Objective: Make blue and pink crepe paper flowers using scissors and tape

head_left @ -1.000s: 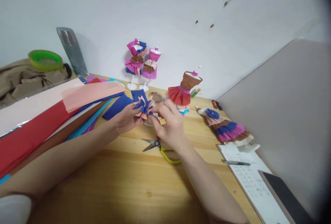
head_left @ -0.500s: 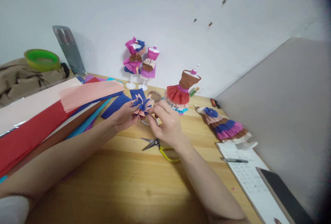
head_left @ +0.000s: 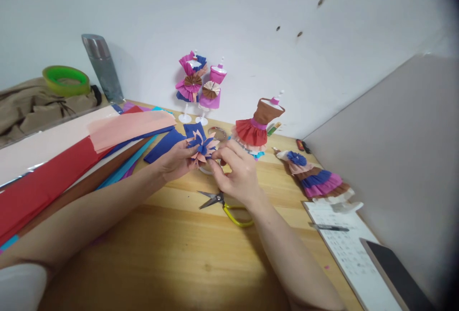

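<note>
A paper flower [head_left: 202, 147] with pointed blue and peach petals is held up above the table. My left hand [head_left: 178, 160] grips it from the left, thumb at the petals. From the right, my right hand [head_left: 234, 167] pinches a petal at the flower's edge between thumb and forefinger. Yellow-handled scissors [head_left: 218, 199] lie with blades apart on the table, just below my right hand. Behind the flower are a blue paper piece [head_left: 194, 130] and a roll of clear tape [head_left: 217, 133], partly hidden.
Stacked coloured crepe paper [head_left: 64, 172] covers the left side. Small dress forms in paper outfits, one in a brown and red dress [head_left: 260, 122], stand by the wall. A paper dress [head_left: 319, 177] lies at right, near a notebook [head_left: 333, 249] with a pen [head_left: 332, 227] and a phone [head_left: 394, 272].
The whole view has shifted slightly, so things appear a little farther right. Both hands keep their hold on the flower; my right fingers have barely moved at the petal edge.
</note>
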A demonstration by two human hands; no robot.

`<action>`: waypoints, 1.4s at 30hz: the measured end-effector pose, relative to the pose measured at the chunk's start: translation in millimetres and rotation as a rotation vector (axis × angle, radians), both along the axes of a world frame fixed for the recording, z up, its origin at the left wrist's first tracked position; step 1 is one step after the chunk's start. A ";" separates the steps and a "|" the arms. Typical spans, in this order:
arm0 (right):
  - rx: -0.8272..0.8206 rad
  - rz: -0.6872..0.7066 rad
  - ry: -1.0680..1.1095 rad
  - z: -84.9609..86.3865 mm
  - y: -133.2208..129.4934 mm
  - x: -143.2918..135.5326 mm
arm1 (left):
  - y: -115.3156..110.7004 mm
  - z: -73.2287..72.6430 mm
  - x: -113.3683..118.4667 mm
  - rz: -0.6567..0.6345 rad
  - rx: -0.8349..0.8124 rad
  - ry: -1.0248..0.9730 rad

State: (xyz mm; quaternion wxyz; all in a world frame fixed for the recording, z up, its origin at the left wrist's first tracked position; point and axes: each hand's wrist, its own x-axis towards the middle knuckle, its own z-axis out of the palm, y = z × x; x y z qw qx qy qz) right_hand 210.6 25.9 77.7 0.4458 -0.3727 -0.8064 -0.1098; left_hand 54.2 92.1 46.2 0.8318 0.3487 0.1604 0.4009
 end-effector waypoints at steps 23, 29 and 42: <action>-0.060 0.019 0.062 -3.3 1.4 0.9 | -0.2 1.2 -0.1 -0.015 0.050 -0.020; -0.079 0.005 0.065 -4.5 1.6 3.4 | -1.9 6.6 -1.1 -0.008 0.057 0.010; -0.081 -0.012 0.023 1.2 -0.8 4.0 | 2.4 0.5 -1.5 -0.026 0.091 -0.009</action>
